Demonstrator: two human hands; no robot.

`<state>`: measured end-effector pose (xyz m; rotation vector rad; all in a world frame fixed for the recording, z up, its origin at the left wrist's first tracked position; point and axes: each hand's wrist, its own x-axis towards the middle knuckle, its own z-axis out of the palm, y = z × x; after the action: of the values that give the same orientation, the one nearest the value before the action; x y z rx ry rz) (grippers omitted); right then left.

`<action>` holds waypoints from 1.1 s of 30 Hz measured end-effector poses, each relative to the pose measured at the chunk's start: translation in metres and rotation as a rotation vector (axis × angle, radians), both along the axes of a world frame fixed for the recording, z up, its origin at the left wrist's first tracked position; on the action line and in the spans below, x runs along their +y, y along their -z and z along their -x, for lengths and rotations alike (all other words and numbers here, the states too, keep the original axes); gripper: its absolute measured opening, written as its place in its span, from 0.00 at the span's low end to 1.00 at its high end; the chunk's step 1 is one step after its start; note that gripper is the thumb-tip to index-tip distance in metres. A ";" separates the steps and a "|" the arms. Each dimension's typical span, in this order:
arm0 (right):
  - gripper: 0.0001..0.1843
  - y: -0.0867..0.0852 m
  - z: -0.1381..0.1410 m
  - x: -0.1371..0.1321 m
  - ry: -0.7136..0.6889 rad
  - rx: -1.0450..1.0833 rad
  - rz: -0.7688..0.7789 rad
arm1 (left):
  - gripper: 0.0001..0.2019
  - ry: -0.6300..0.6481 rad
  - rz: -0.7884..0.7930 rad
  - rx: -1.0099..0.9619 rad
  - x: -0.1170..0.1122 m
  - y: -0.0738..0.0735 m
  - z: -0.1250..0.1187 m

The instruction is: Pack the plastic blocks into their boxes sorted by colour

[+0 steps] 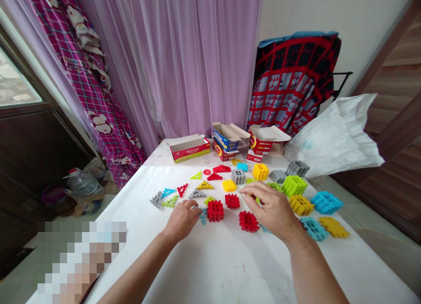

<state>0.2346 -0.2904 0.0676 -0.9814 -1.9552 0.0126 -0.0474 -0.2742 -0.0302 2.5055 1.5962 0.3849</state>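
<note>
My left hand (pixel 183 217) is low over the table, its curled fingers closed at the edge of a light blue interlocking building piece (pixel 203 216). Right beside that piece stands a red stack of building pieces (pixel 215 211). My right hand (pixel 271 209) hovers further right, thumb and forefinger pinched together; what is between them is too small or hidden to make out. Below its fingertips lie two more red groups, a smaller one (pixel 232 201) and a nearer one (pixel 249 221). A yellow group (pixel 229 185) sits just beyond. My right hand partly covers green and blue pieces.
Triangular pieces, such as a red one (pixel 182 190) and a green one (pixel 170 202), lie at left. Yellow (pixel 301 205), blue (pixel 326 202) and green stacks (pixel 294 186) stand at right. Opened boxes (pixel 190 152) line the back, near a white bag (pixel 332 139).
</note>
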 end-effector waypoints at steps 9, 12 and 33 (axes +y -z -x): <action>0.10 0.008 0.007 -0.034 -0.026 -0.047 0.073 | 0.07 -0.100 -0.020 -0.025 -0.031 0.006 0.012; 0.11 0.013 0.005 -0.043 -0.028 -0.082 0.089 | 0.07 -0.162 -0.038 -0.047 -0.037 0.009 0.023; 0.08 -0.010 0.014 -0.013 -0.081 -0.056 -0.016 | 0.13 -0.333 -0.077 -0.033 -0.007 0.009 0.040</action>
<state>0.2210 -0.3035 0.0773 -0.9002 -2.0426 0.0159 -0.0876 -0.2813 -0.0393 2.2690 2.0249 0.5322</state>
